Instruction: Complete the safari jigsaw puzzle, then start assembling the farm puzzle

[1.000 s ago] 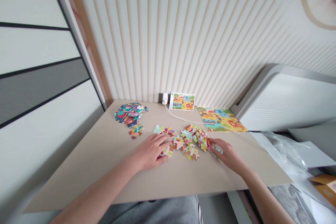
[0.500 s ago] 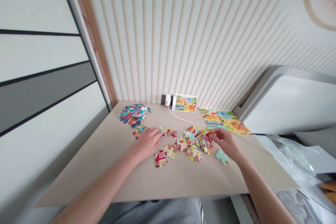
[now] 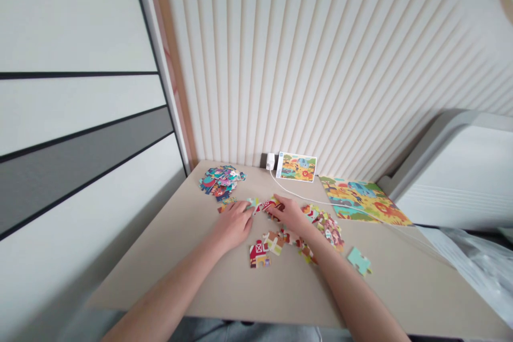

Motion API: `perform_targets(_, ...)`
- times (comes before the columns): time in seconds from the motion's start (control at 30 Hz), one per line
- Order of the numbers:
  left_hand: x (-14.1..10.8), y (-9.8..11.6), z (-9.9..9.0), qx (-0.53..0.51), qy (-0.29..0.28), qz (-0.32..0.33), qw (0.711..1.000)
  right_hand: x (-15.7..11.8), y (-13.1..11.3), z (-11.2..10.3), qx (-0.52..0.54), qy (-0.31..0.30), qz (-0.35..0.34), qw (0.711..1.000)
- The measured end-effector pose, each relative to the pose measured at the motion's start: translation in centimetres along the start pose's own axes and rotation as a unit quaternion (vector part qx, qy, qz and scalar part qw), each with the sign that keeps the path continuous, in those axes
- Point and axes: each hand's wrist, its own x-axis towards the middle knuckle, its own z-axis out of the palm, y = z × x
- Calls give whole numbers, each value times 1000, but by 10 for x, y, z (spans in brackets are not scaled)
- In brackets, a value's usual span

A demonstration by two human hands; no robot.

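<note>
My left hand (image 3: 233, 226) rests on the table with its fingers bent, fingertips pressed to a light green puzzle piece (image 3: 253, 203). Just to the right, my right hand (image 3: 292, 216) pinches a red barn puzzle piece (image 3: 268, 204) against it; whether the two interlock I cannot tell. Nearer me lie a second red barn piece (image 3: 258, 250) and a brown-and-cream piece (image 3: 273, 242). A loose pile of farm pieces (image 3: 329, 228) lies partly hidden behind my right forearm. Off to the right is a single mint green piece (image 3: 359, 261).
At the back left sits a heap of dark, colourful puzzle pieces (image 3: 221, 180). A picture card (image 3: 297, 166) leans on the wall beside a white plug (image 3: 270, 161). Its white cable (image 3: 304, 197) crosses an assembled animal puzzle (image 3: 366, 200). A white cabinet (image 3: 84, 181) borders the left side.
My right hand has moved left from the pile with a red barn piece, and is now beside my left hand. My left hand stays by the same pieces. The view has shifted.
</note>
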Motion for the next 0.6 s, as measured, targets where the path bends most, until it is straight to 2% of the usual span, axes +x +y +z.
perform_targets(0.23, 0, -2, 3, 3, -3, -14, 1000, -22, -1, 2, -192, -28, -73, 978)
perform_targets(0.6, -1, -4, 10, 13, -10, -6, 1000, -29, 9, -3, -219, -30, -120, 968)
